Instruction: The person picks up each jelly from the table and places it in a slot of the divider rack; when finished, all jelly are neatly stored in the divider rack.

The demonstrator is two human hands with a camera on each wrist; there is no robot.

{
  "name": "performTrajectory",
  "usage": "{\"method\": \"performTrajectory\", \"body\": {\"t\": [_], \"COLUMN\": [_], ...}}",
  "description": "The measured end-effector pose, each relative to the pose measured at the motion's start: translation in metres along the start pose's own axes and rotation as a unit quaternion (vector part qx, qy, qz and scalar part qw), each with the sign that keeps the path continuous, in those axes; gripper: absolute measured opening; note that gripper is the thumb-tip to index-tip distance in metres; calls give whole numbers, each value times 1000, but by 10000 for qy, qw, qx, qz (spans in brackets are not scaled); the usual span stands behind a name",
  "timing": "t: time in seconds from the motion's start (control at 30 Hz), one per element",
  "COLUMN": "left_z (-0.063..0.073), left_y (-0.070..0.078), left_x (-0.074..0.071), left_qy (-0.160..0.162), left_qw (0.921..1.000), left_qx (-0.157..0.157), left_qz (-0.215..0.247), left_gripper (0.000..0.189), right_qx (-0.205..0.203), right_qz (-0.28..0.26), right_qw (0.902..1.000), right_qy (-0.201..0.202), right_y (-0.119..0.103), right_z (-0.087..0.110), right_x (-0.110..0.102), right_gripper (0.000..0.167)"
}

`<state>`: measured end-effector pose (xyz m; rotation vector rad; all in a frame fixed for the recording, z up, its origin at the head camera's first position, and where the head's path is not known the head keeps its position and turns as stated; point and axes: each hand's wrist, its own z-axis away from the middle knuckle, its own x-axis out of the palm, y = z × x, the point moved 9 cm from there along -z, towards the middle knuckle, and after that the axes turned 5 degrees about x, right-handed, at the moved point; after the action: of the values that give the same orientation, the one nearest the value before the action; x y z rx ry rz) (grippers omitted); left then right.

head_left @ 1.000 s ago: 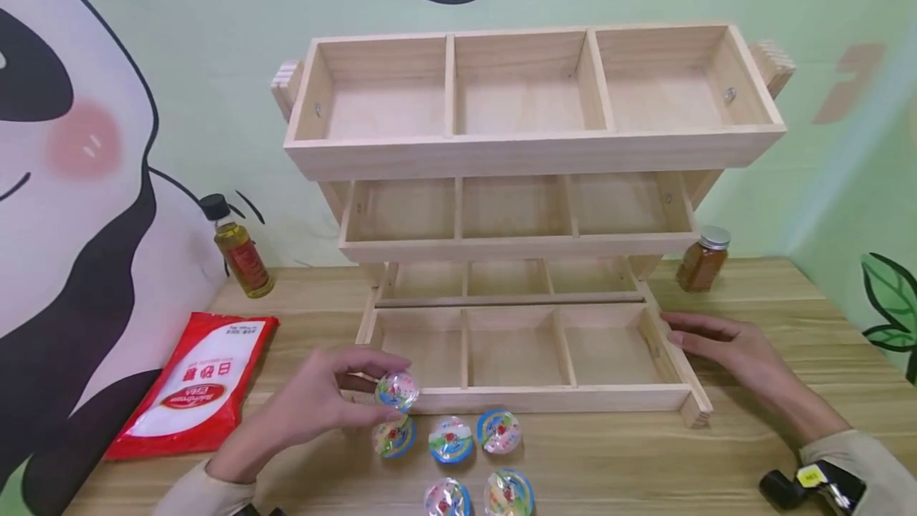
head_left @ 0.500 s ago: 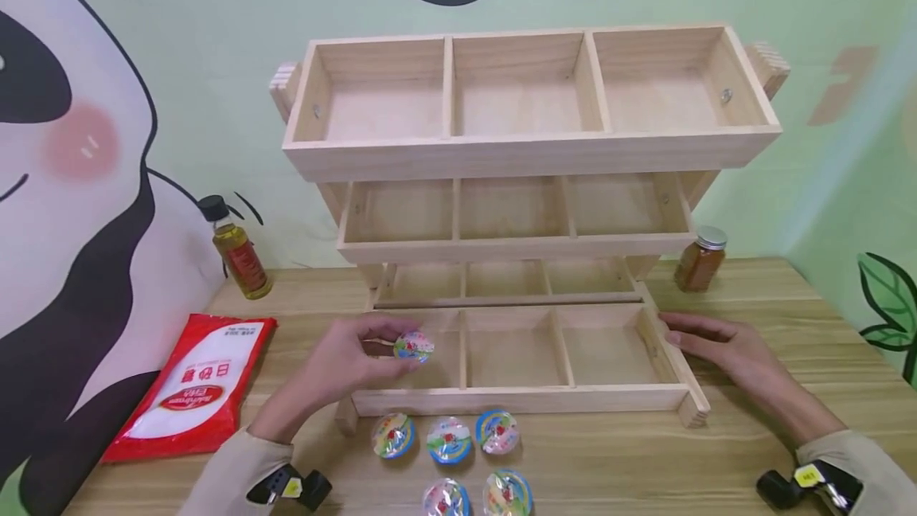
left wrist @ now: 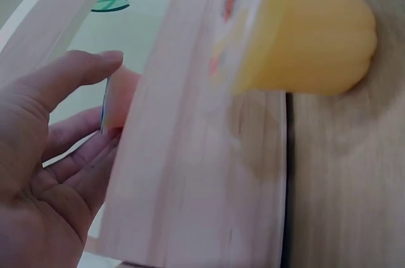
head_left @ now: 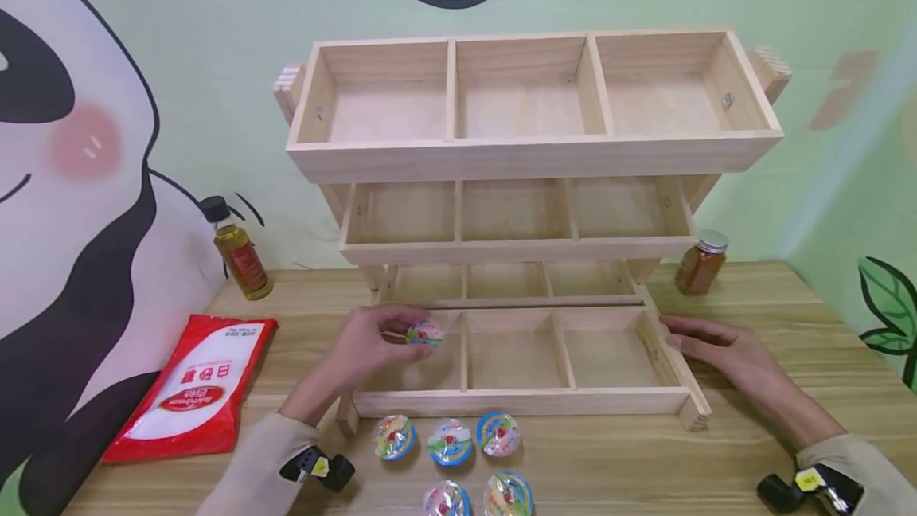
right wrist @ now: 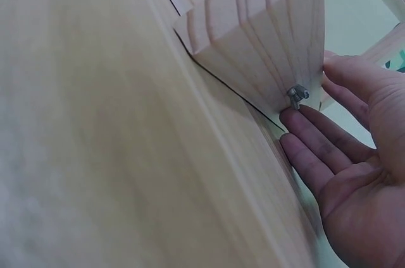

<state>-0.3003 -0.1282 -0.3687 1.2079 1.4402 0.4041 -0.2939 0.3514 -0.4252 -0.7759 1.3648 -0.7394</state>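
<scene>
My left hand point(head_left: 372, 345) pinches a small jelly cup point(head_left: 425, 333) with a printed lid over the left compartment of the lowest tray. In the left wrist view that cup point(left wrist: 119, 98) shows pinkish between thumb and fingers, partly behind the tray wall. The tray belongs to a tiered pale wooden rack point(head_left: 523, 402), each tier split into three compartments. My right hand point(head_left: 727, 353) touches the rack's right side with relaxed fingers. In the right wrist view its fingertips point(right wrist: 294, 118) lie just below a metal wing nut point(right wrist: 297, 95). Several more jelly cups point(head_left: 450, 443) lie in front of the rack.
Left of the rack are a red and white bag point(head_left: 197, 388) and an oil bottle point(head_left: 242, 253) with a black cap. A jar point(head_left: 702, 265) with a silver lid stands behind on the right. The upper tier point(head_left: 533, 159) overhangs the lower ones.
My left hand has carried the jelly cup from beside the row in front up, right and over the tray's left compartment. My right hand has stayed at the rack's side.
</scene>
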Motion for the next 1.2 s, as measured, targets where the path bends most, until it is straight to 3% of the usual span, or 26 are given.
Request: {"method": "performTrajectory", "body": {"t": [0.37, 0.57, 0.87, 1.2], "left_z": [-11, -14, -18, -21], "left_y": [-7, -9, -13, -15], "left_x": [12, 18, 23, 30], "left_qy": [82, 59, 257, 181], "left_qw": [9994, 9993, 9977, 9985], "left_qx": [-213, -161, -371, -240], "left_qz": [-253, -323, -503, -447], "left_gripper": [40, 36, 34, 38], "right_qx": [106, 85, 89, 77], "right_qz": [64, 48, 9, -23], "right_qw": [9999, 10000, 10000, 10000], "right_qy": [5, 10, 6, -2], "right_y": [2, 2, 4, 3], "right_z": [-1, -1, 0, -1], "right_x": [0, 0, -1, -1], "right_gripper": [56, 56, 54, 55]}}
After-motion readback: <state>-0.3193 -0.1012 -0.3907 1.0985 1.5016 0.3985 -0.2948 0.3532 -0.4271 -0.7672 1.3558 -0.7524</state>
